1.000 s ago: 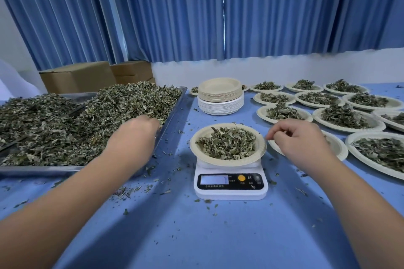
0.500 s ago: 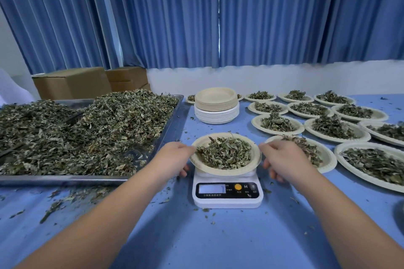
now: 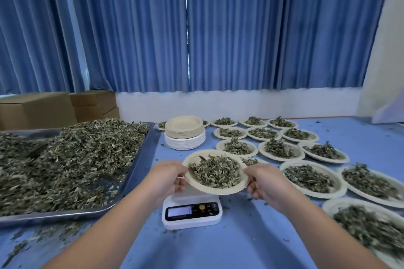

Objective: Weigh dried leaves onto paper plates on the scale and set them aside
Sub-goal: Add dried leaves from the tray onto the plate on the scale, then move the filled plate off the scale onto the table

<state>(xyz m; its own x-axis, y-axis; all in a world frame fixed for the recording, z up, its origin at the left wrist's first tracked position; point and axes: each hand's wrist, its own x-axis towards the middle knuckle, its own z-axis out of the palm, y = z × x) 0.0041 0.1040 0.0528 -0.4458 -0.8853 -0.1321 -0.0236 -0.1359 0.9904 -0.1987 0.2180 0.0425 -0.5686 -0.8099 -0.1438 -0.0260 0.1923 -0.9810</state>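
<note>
A paper plate heaped with dried leaves hangs in the air just above the white digital scale, tilted slightly toward me. My left hand grips its left rim and my right hand grips its right rim. The scale's platform is bare under the plate. A large metal tray piled with loose dried leaves lies to the left.
A stack of unused paper plates stands behind the scale. Several filled plates cover the table to the right and back right. Cardboard boxes sit behind the tray. Leaf crumbs litter the blue tablecloth.
My left hand left the leaf tray and my right hand came in; both took the plate's rim and lifted it off the scale.
</note>
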